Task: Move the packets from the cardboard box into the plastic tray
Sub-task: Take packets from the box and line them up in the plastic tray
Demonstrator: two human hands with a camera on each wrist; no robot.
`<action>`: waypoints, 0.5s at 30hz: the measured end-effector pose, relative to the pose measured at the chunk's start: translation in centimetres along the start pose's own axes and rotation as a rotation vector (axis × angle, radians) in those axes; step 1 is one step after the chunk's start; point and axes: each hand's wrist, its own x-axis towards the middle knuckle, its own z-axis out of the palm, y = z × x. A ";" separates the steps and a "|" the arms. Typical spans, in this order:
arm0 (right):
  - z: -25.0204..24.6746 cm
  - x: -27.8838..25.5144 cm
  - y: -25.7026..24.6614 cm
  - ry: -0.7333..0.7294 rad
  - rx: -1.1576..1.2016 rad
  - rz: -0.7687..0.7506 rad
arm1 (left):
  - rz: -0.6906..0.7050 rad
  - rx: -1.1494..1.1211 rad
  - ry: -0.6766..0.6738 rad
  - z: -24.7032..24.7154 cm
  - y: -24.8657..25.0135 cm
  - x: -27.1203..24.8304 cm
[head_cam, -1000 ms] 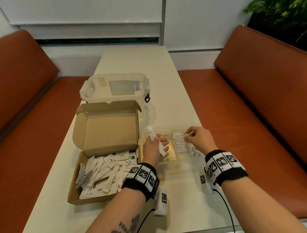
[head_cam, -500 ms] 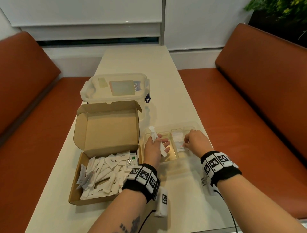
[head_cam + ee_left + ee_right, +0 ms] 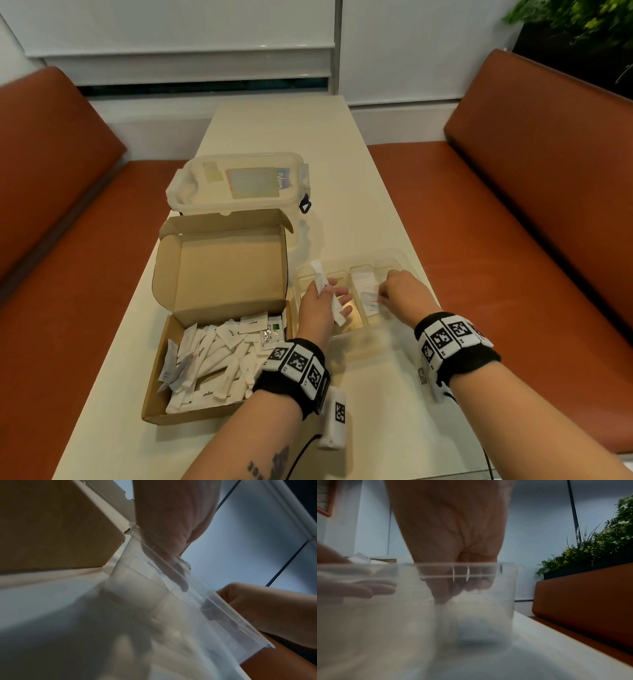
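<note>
An open cardboard box (image 3: 191, 416) at the left holds several white packets (image 3: 212, 363). To its right stands the clear plastic tray (image 3: 394, 255) with compartments. My left hand (image 3: 317, 308) hovers over the tray's left compartment and grips white stick packets (image 3: 323, 284) between thumb and fingers. My right hand (image 3: 388, 294) reaches down into the right compartment, its curled fingertips (image 3: 441, 597) pinching a flat white packet with red print (image 3: 371, 301). The right wrist view shows that packet only as a blur behind the tray wall (image 3: 453, 565).
A lidded translucent container (image 3: 239, 185) stands just behind the box's raised lid (image 3: 226, 270). The narrow cream table (image 3: 291, 137) runs away from me between two orange benches (image 3: 68, 240). A plant (image 3: 582, 20) sits at the far right.
My right hand has lowered its flat packet from above the tray into the right compartment. My left hand has stayed over the left compartment with its stick packets.
</note>
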 end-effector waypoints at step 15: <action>-1.4 -0.2 0.1 0.173 0.117 0.050 | -0.013 0.016 -0.056 0.3 0.3 -0.1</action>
